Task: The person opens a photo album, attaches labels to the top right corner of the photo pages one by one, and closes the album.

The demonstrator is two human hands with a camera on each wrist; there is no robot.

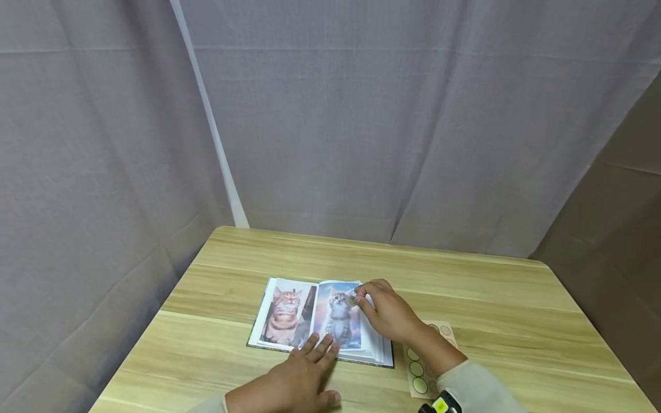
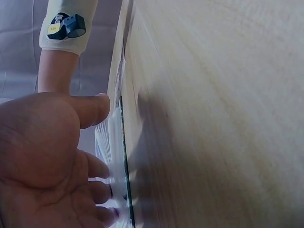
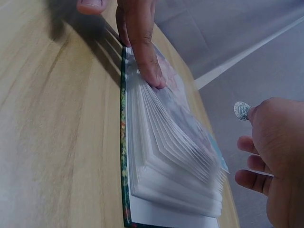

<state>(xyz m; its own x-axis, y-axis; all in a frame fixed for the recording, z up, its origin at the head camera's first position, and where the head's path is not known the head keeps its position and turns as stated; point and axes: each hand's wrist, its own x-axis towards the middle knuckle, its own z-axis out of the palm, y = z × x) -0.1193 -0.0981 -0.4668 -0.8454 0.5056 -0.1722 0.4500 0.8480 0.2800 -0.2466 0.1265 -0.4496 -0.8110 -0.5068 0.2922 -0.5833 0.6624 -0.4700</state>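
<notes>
A photo album (image 1: 314,307) lies spread on the wooden table, with a cat picture on each page. My right hand (image 1: 389,312) pinches a small round sticker (image 3: 242,110) between thumb and fingertip, over the right page's upper edge; the right wrist view shows it apart from the pages. My left hand (image 1: 302,376) rests with straight, spread fingers on the album's lower edge near the middle fold. Under my right forearm lies a sheet of round stickers (image 1: 414,370), partly hidden.
The wooden table (image 1: 516,321) reaches past the album on all sides. Grey curtains (image 1: 330,143) hang behind it and at the left. A small device with a yellow label (image 1: 440,405) sits on my right sleeve.
</notes>
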